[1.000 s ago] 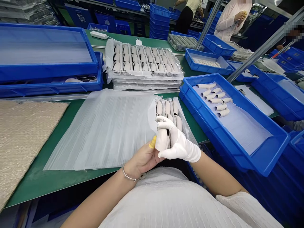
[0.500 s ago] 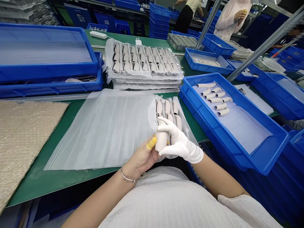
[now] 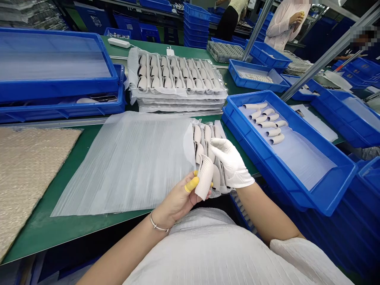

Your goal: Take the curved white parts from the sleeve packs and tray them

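My left hand (image 3: pixel 182 196), with yellow finger cots on the thumb and fingers, grips a pale, curved, ribbed shell-like piece (image 3: pixel 204 178). The piece is tilted in front of my body, its hollow side partly hidden. My right hand (image 3: pixel 230 163) wears a white glove. It is over the near tray of similar pale pieces (image 3: pixel 207 132), fingertips drawn together beside one of them; whether they grip it is hidden. A translucent white sheet (image 3: pixel 130 162) spreads leftward from this tray.
Behind, stacked clear trays (image 3: pixel 178 97) hold rows of pale pieces. On the right, a blue bin (image 3: pixel 320 202) contains several loose ones. More blue bins (image 3: pixel 59 87) stand at left, near a beige woven mat (image 3: pixel 32 166) on the green table (image 3: pixel 74 233). Co-workers (image 3: pixel 285 23) are at the back.
My right hand has come away from the held piece and moved right and up over the tray. My left hand keeps the piece, now more fully visible. The camera view shifts slightly.
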`<control>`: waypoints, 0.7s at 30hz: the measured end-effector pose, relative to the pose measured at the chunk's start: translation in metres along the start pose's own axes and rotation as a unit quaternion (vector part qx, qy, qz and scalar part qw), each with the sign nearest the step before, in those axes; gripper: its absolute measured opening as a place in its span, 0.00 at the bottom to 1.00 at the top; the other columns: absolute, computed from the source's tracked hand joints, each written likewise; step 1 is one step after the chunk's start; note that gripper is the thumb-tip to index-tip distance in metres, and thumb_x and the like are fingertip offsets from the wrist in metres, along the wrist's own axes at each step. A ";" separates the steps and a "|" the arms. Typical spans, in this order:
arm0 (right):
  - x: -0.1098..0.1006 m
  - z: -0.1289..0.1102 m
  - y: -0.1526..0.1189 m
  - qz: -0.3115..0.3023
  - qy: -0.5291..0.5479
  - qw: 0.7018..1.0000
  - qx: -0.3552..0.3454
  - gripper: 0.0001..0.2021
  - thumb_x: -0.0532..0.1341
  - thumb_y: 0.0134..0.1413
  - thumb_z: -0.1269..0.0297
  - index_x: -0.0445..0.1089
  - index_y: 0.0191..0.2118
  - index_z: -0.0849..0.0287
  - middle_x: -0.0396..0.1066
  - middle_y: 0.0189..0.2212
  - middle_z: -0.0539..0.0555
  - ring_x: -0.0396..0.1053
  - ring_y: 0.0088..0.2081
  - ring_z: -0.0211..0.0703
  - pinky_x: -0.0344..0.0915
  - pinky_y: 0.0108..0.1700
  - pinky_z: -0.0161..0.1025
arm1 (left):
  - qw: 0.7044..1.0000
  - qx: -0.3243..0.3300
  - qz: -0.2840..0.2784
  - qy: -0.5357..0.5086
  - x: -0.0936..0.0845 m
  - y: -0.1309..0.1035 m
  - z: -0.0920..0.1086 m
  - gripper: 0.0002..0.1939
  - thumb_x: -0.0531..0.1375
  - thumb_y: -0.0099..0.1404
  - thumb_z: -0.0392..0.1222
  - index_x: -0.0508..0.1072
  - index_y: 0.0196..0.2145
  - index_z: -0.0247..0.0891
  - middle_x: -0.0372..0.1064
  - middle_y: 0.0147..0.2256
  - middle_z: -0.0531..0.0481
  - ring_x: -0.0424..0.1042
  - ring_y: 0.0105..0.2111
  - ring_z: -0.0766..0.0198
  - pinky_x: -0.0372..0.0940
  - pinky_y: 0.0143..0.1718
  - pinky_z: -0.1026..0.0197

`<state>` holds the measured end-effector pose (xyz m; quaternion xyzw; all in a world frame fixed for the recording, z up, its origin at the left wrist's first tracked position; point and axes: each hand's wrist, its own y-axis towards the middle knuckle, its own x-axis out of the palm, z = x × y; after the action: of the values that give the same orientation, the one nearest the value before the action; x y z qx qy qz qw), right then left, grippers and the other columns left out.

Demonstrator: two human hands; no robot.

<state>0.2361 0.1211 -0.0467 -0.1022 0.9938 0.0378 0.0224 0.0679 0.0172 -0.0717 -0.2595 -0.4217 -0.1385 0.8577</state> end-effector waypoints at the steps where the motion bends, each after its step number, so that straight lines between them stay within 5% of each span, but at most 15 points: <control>1: 0.000 -0.001 -0.002 -0.004 0.006 1.000 0.018 0.16 0.66 0.58 0.55 0.69 0.48 0.55 0.73 0.49 0.56 0.72 0.51 0.46 0.67 0.58 0.47 | 1.000 0.002 0.008 0.004 0.000 0.000 0.001 0.24 0.70 0.59 0.54 0.71 0.46 0.39 0.75 0.39 0.46 0.74 0.33 0.64 0.69 0.38 0.61; 8: 0.010 -0.022 -0.024 -0.108 -0.014 0.989 0.102 0.15 0.69 0.53 0.52 0.71 0.39 0.57 0.74 0.35 0.53 0.74 0.37 0.45 0.72 0.42 0.43 | 0.995 0.034 0.066 0.072 0.006 0.002 0.004 0.25 0.71 0.57 0.56 0.69 0.42 0.39 0.72 0.37 0.52 0.72 0.34 0.67 0.68 0.38 0.64; 21: 0.009 -0.016 -0.027 -0.118 -0.011 0.989 0.085 0.16 0.67 0.55 0.51 0.68 0.41 0.57 0.72 0.36 0.53 0.72 0.38 0.46 0.70 0.43 0.43 | 0.974 0.049 0.105 0.193 0.013 0.000 0.009 0.31 0.70 0.52 0.65 0.66 0.41 0.39 0.70 0.32 0.53 0.70 0.33 0.64 0.67 0.39 0.59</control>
<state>0.2323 0.0920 -0.0329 -0.2162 0.9741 -0.0484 0.0459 0.0699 0.0219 -0.0569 -0.2282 -0.2245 -0.0745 0.9444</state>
